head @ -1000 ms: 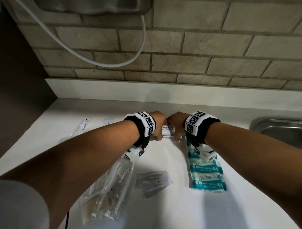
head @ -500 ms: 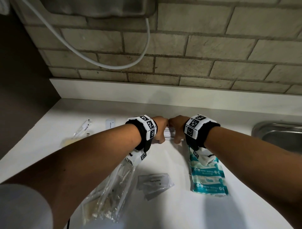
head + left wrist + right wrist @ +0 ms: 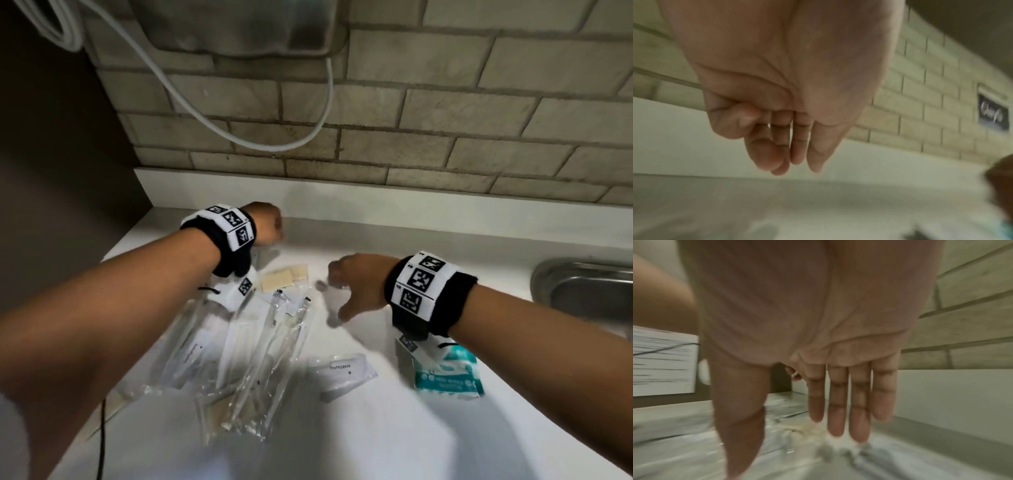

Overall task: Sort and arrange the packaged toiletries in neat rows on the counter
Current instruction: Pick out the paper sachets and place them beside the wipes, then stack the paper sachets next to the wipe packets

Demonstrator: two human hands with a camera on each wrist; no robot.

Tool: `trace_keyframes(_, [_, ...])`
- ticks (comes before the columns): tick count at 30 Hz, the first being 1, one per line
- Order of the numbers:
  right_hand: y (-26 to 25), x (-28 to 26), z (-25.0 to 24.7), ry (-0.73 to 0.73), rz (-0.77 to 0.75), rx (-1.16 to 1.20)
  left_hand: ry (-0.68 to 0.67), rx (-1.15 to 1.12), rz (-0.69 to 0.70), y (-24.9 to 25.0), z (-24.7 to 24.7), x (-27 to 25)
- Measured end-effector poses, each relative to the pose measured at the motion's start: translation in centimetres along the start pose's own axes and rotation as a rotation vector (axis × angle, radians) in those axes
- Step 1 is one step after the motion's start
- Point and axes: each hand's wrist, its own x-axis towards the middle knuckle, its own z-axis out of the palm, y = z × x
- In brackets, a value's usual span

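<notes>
Two hands are hovering over the white counter (image 3: 394, 428), both holding nothing. The left hand (image 3: 267, 224) is hanging near the backsplash, fingers (image 3: 797, 146) loosely bent and close together. The right hand (image 3: 356, 284) is reaching with fingers (image 3: 838, 402) straight and spread. Clear packets (image 3: 246, 359) are lying in a loose pile beside a toothpaste sachet (image 3: 340, 373) — teal wipes (image 3: 448, 377) farther right.

White counter (image 3: 445, 428) under scattered toiletry packets (image 3: 239, 359)
</notes>
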Motion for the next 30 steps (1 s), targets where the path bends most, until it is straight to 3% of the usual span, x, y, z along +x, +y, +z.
trace_keyframes(5, [-4.8, -1.2, 4.2, -0.295, -0.019, -0.036, -0.091, 0.101, -0.177, -4.0, 5.0, -0.3])
trace_keyframes(9, [-5.8, -1.7, 6.5, -0.177, 0.052, -0.111, -0.074, 0.059, -0.129, -3.9, 7.2, -0.8])
trace_keyframes(15, [-5.7, -2.4, 7.4, -0.189, 0.113, -0.219, 0.019, -0.009, -0.022, -3.8, 8.0, -1.2])
trace_keyframes(17, [-5.7, -2.2, 7.4, -0.239, 0.144, -0.222, 0.087, -0.102, -0.010, -3.8, 8.3, -1.1])
trace_keyframes(20, [-5.5, -1.8, 7.4, -0.159, 0.212, -0.078, 0.238, -0.284, 0.012, -3.5, 8.5, -1.2])
trace_keyframes(23, [-5.5, -1.9, 7.4, -0.180, 0.294, 0.013, 0.367, -0.493, 0.125, -3.6, 7.6, -1.6])
trace_keyframes(25, [-5.0, -1.5, 7.7, -0.210, 0.350, 0.016, 0.256, -0.530, 0.195, -3.4, 6.9, -2.1])
trace_keyframes(28, [-2.1, 1.2, 10.2, -0.235, 0.430, 0.008, -0.027, -0.254, 0.268, -3.2, 6.8, -3.0])
trace_keyframes(30, [-1.7, 1.8, 10.5, -0.224, 0.435, 0.033, -0.108, -0.158, 0.295, -3.2, 7.5, -3.4])
